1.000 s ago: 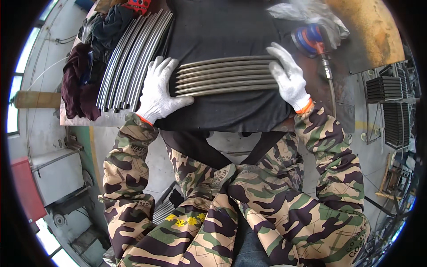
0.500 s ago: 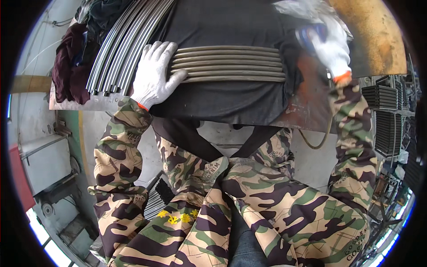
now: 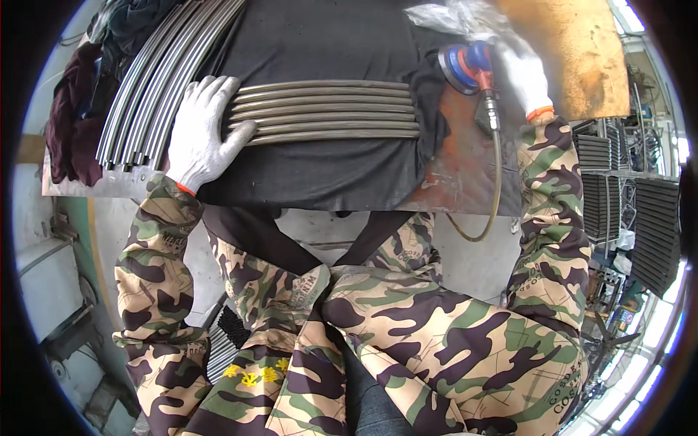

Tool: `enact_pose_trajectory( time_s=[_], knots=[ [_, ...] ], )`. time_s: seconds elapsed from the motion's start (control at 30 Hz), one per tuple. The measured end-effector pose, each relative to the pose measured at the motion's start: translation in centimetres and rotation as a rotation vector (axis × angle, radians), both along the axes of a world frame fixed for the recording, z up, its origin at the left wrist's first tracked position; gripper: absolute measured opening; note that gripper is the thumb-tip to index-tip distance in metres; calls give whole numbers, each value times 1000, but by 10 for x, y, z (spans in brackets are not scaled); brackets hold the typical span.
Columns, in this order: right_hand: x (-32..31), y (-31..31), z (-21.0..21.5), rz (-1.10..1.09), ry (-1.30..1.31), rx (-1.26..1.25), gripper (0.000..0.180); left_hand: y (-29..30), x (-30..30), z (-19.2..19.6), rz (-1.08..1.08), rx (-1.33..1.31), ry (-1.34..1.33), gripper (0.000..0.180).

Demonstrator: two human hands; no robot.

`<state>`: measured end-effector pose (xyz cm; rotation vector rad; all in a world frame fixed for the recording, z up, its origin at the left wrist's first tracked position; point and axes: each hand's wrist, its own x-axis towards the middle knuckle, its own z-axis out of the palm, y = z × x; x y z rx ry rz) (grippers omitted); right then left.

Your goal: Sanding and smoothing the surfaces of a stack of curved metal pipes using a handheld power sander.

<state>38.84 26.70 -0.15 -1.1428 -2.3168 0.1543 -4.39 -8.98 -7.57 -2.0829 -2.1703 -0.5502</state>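
Note:
My left hand (image 3: pixel 206 133), in a white knit glove, lies flat with its fingers spread at the left ends of several metal tubes (image 3: pixel 331 107). The tubes rest side by side on a black cloth (image 3: pixel 313 171). My right hand (image 3: pixel 525 76), also gloved, is at the far right beside a crumpled clear plastic bag (image 3: pixel 465 20). Its fingers blur into the bag, so I cannot tell whether they grip it. Just left of that hand, a blue and red air sander (image 3: pixel 469 67) lies on the table, its hose (image 3: pixel 496 171) hanging over the front edge.
A row of long shiny tubes (image 3: pixel 163 80) lies at the table's left, next to dark maroon cloth (image 3: pixel 76 120). A stained tan board (image 3: pixel 574 58) lies at the far right. Stacked dark bars (image 3: pixel 600 203) stand on a rack beyond my right arm. The metal tabletop's (image 3: pixel 465 182) front edge is near me.
My right hand has come off the sander, which now lies apart from it, and is up by the plastic bag. My left hand stays on the tubes. The whole view has shifted.

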Motion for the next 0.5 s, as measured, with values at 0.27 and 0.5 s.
enact_pose_trajectory(
  time_s=[0.27, 0.5],
  knots=[
    [-25, 36, -29, -102, -486, 57, 71, 8, 5, 0, 11, -19, -58, 68],
    [13, -20, 38, -2, 637, -803, 30, 0, 0, -6, 10, 47, -8, 67]
  ],
)
